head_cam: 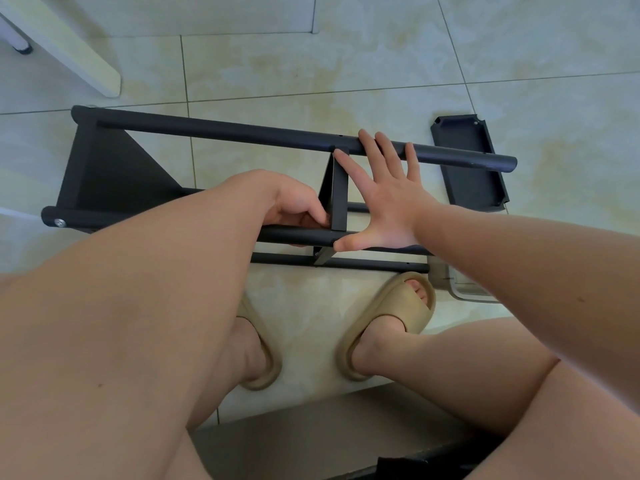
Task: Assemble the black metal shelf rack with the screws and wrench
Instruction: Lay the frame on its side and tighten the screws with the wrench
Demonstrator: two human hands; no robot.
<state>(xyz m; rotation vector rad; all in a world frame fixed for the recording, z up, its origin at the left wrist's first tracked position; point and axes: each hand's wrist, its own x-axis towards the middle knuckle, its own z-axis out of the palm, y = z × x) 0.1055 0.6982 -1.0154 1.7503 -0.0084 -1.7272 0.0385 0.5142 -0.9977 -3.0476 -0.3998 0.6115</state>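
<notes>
Right hand: fingers spread wide, tips on far tube, thumb on near tube. Left hand: fingers curl round near tube, perhaps on a screw, hidden. Rack lies mid-frame: end shelf bolted, middle shelf unfastened, loose panel waits right.

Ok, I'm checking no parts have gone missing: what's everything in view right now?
rack frame: one, black, part built, lying on the floor
loose shelf panel: one, black, floor, right of frame
screw: one, silver, near tube's left end
clear plastic item: one, floor, beside frame's right end
furniture leg: one, white, top left
slippers: two, beige, worn
left hand: one, grips near tube
right hand: one, open, fingers on far tube, thumb on near tube
</notes>
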